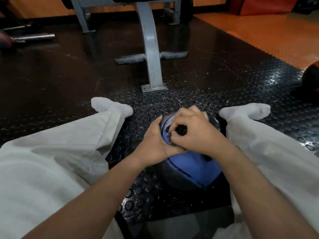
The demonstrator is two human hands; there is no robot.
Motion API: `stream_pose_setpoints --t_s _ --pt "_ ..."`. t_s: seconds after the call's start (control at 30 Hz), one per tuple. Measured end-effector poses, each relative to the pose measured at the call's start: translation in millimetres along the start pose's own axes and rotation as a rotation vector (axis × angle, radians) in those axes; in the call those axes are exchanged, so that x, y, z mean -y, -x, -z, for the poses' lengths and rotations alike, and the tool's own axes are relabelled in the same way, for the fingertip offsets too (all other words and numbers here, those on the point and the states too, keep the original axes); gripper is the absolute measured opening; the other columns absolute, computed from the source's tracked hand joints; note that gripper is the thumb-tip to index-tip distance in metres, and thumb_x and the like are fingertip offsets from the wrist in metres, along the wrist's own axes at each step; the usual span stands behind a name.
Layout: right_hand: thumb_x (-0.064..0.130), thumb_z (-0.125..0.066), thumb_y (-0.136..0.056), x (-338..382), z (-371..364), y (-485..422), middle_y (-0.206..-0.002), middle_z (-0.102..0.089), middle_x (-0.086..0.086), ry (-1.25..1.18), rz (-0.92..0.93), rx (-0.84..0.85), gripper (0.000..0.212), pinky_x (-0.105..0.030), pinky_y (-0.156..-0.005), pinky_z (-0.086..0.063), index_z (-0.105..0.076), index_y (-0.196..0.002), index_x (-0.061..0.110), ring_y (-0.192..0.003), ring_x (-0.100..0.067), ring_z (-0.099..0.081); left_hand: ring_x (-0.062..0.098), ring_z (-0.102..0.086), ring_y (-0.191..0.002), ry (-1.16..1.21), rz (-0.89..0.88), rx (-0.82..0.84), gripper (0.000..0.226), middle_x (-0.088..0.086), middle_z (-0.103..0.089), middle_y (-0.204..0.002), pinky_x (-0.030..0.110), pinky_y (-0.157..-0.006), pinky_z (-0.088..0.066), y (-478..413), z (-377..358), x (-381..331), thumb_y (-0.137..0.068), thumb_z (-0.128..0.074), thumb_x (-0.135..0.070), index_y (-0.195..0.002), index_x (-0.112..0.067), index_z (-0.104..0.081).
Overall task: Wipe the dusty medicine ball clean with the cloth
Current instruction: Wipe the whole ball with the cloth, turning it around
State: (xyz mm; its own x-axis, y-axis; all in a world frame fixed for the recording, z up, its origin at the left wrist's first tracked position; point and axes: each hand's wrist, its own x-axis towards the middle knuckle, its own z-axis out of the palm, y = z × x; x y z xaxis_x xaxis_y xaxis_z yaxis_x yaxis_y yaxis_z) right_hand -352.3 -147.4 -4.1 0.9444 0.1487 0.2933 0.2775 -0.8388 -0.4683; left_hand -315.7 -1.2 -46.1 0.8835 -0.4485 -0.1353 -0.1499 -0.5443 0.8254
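Observation:
A blue and black medicine ball (191,167) sits on the studded black rubber floor between my spread legs. My left hand (153,140) cups the ball's left side, thumb and fingers wrapped against its curve. On top of the ball, my right hand (193,131) is curled into a fist round a small dark cloth (180,130), of which only a bunched bit shows between the fingers. Most of the ball's top is hidden under both hands.
A grey steel bench frame (151,49) with a padded crossbar stands bolted to the floor just ahead. Barbell ends (32,37) lie at the far left. Another dark and orange ball (312,75) rests at the right edge, by the orange floor. My legs flank the ball.

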Motion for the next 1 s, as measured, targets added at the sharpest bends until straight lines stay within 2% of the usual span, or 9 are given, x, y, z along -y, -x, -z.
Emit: stream_pose_setpoints --t_s 0.1,0.17,0.27,0.4,0.53,0.7,0.8,0.9,1.0 --pt "0.037 -0.055 -0.065 -32 11 2 -0.077 -0.053 0.008 -0.181 -0.151 -0.158 0.014 -0.032 -0.081 -0.033 -0.059 -0.062 0.024 -0.086 -0.016 -0.046 0.014 -0.014 -0.148 -0.075 -0.016 0.006 0.13 -0.006 -0.011 -0.161 0.033 -0.119 -0.019 -5 -10 -22 -0.058 -0.083 -0.062 -0.156 -0.021 -0.008" --pt "0.033 -0.055 -0.064 -51 18 4 -0.071 -0.052 0.006 -0.298 -0.276 -0.247 0.011 -0.028 -0.075 -0.037 -0.052 -0.058 0.024 -0.079 -0.014 -0.049 0.012 -0.01 -0.148 -0.133 -0.029 -0.005 0.126 -0.005 -0.008 -0.162 0.03 -0.119 -0.014 -8 -19 -34 -0.063 -0.079 -0.063 -0.156 -0.018 -0.007" --pt "0.016 -0.065 -0.082 -83 25 10 -0.063 -0.047 0.003 -0.479 -0.472 -0.326 0.028 -0.021 -0.064 -0.037 -0.045 -0.061 0.017 -0.061 -0.003 -0.043 0.011 -0.004 -0.149 -0.193 -0.074 -0.002 0.123 -0.005 -0.005 -0.163 0.031 -0.122 -0.009 -10 -34 -47 -0.067 -0.076 -0.064 -0.156 -0.016 -0.005" --pt "0.02 -0.058 -0.093 -105 27 15 -0.063 -0.042 -0.001 -0.525 -0.636 -0.363 0.039 -0.029 -0.066 -0.034 -0.037 -0.061 0.017 -0.062 -0.011 -0.039 0.012 0.0 -0.149 -0.247 -0.091 -0.011 0.122 -0.005 -0.003 -0.163 0.033 -0.122 -0.006 -14 -46 -57 -0.068 -0.073 -0.067 -0.156 -0.016 -0.004" --pt "0.017 -0.06 -0.09 -94 25 10 -0.06 -0.047 0.0 -0.354 -0.569 -0.358 0.034 -0.03 -0.062 -0.037 -0.041 -0.061 0.017 -0.059 -0.011 -0.042 0.016 -0.005 -0.149 -0.28 -0.047 0.015 0.124 0.0 -0.008 -0.161 0.036 -0.122 -0.01 -15 -43 -57 -0.065 -0.074 -0.068 -0.155 -0.014 -0.006" --pt "0.033 -0.05 -0.073 -39 7 -3 -0.056 -0.042 0.014 -0.056 -0.09 -0.238 0.026 -0.035 -0.065 -0.036 -0.032 -0.054 0.029 -0.068 -0.017 -0.042 0.02 -0.027 -0.135 -0.405 0.019 0.198 0.125 -0.004 -0.026 -0.139 0.042 -0.115 -0.028 -31 -7 -61 -0.046 -0.081 -0.07 -0.144 -0.018 -0.023" --pt "0.028 -0.062 -0.077 -28 2 -5 -0.061 -0.043 0.015 -0.078 -0.01 -0.184 0.036 -0.033 -0.072 -0.032 -0.035 -0.054 0.033 -0.074 -0.009 -0.038 0.015 -0.026 -0.14 -0.295 0.022 0.293 0.135 -0.011 -0.019 -0.151 0.04 -0.116 -0.031 -32 7 -48 -0.041 -0.083 -0.068 -0.151 -0.033 -0.014" --pt "0.023 -0.071 -0.078 -51 3 -2 -0.063 -0.05 0.012 -0.247 -0.103 -0.256 0.031 -0.028 -0.074 -0.035 -0.048 -0.057 0.029 -0.076 -0.011 -0.044 0.014 -0.021 -0.145 -0.226 0.011 0.224 0.124 -0.008 -0.014 -0.158 0.032 -0.117 -0.024 -25 10 -33 -0.059 -0.086 -0.053 -0.154 -0.028 -0.009" --pt "0.023 -0.067 -0.088 -99 1 3 -0.062 -0.052 0.005 -0.551 -0.497 -0.281 0.036 -0.038 -0.078 -0.043 -0.046 -0.058 0.023 -0.074 -0.015 -0.05 0.014 -0.023 -0.143 -0.177 -0.008 0.176 0.119 -0.007 -0.017 -0.156 0.031 -0.117 -0.022 -19 12 -25 -0.061 -0.086 -0.05 -0.153 -0.029 -0.013"
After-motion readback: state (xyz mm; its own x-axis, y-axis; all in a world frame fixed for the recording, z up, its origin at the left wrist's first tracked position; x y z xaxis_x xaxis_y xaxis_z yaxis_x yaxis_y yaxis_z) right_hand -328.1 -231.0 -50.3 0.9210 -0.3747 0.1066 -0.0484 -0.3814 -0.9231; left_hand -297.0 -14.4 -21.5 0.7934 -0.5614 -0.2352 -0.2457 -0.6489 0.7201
